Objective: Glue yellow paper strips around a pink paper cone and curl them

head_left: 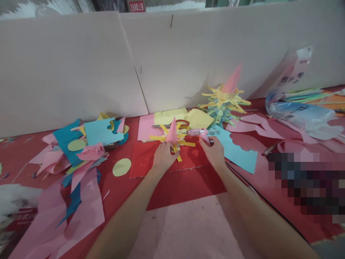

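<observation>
My left hand [165,156] is closed on a small pink paper cone [173,134] with yellow paper strips [188,144] spread around its base. In my right hand [214,154] is a pink hot glue gun [198,132], its tip pointing left at the strips beside the cone. Both hands are over a red sheet [144,158]. Just behind the cone lie scissors with red handles [183,123], partly covered. A larger paper piece with a pink cone top [232,82] and layered yellow and green strips stands behind the right hand.
Paper scraps [91,153] pile up on the left, near a yellow paper disc [122,167]. Blue paper [239,151] and pink offcuts lie right, with a black cord [265,196]. A clear plastic bag [302,111] sits far right. A white board [72,72] walls off the back.
</observation>
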Available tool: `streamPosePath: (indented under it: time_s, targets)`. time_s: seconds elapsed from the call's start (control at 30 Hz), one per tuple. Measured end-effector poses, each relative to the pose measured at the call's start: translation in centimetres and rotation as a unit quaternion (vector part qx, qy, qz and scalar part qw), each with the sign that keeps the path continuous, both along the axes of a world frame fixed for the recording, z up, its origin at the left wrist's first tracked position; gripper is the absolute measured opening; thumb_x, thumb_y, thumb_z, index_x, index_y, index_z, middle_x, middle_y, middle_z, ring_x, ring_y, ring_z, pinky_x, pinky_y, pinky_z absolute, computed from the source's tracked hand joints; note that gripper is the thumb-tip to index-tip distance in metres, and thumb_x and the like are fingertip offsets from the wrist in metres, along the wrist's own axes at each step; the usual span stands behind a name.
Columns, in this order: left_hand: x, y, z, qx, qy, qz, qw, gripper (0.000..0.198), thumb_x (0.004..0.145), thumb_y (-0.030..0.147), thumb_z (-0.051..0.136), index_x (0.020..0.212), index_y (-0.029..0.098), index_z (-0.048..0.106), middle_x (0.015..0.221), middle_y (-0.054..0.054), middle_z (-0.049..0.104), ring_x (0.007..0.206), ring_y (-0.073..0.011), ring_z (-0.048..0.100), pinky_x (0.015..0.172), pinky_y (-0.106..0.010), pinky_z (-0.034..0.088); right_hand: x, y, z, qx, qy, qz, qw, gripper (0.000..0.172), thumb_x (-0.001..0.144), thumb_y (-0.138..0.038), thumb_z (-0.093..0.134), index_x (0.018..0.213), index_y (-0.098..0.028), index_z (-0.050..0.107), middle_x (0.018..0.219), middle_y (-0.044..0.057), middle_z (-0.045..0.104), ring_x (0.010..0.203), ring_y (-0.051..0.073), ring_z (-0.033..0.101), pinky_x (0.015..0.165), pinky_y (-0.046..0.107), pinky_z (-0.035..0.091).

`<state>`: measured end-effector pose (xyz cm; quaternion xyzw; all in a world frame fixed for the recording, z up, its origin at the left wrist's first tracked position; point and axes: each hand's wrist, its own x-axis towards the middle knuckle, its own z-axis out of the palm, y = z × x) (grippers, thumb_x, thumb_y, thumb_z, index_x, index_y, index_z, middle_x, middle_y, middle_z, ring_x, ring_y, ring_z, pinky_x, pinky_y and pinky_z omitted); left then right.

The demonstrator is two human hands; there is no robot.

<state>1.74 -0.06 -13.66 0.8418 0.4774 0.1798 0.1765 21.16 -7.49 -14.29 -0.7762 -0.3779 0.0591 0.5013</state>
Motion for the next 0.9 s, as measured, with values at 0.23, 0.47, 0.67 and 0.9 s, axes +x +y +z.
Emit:
streamPosePath:
  time_s: [0.23,0.47,0.67,0.9]
  targets:
    - [-0.3,0.6,-0.6,-0.029,-0.03,-0.004,0.999,0.021,0.075,0.037,0.061,0.079,0.021,0.05,0.088,-0.004,0.059,0.083,-0.0198,0.056,0.065,-0.029,0.041,-0.1,-0.1,0.3,-0.01,0.001,0.004,1.0,0.034,0.07,-0.05,0.059,0.082,-0.018,0.057,0.072,0.0,0.057,0.063,0.014,0.048,0.064,0.029,0.037]
    - [-0.7,1.3,-1.4,-0.078,-0.126,-0.005,0.989,0.021,0.069,0.027,0.066,0.082,0.02,0.051,0.081,-0.002,0.058,0.073,-0.0169,0.054,0.063,-0.027,0.038,0.0,0.0,0.2,-0.013,-0.001,0.004,1.0,0.033,0.07,-0.049,0.058,0.084,-0.018,0.057,0.072,0.0,0.057,0.062,0.014,0.049,0.063,0.028,0.038]
    - [-1.1,2.0,-1.9,-0.117,-0.191,0.002,0.975,0.022,0.07,0.02,0.063,0.088,0.021,0.051,0.071,0.002,0.058,0.063,-0.0133,0.055,0.059,-0.024,0.039,0.1,0.0,0.0,-0.015,0.013,0.003,1.0,0.037,0.07,-0.051,0.058,0.087,-0.018,0.058,0.075,0.002,0.06,0.066,0.015,0.052,0.065,0.028,0.039]
    - [-1.3,2.4,-1.8,-0.169,-0.268,-0.008,0.948,0.019,0.073,0.02,0.057,0.09,0.02,0.05,0.071,0.002,0.063,0.07,-0.0139,0.061,0.066,-0.024,0.043,0.5,-0.1,0.0,-0.058,0.004,0.01,0.998,0.047,0.071,-0.058,0.052,0.099,-0.02,0.055,0.081,0.003,0.061,0.072,0.019,0.056,0.064,0.029,0.04]
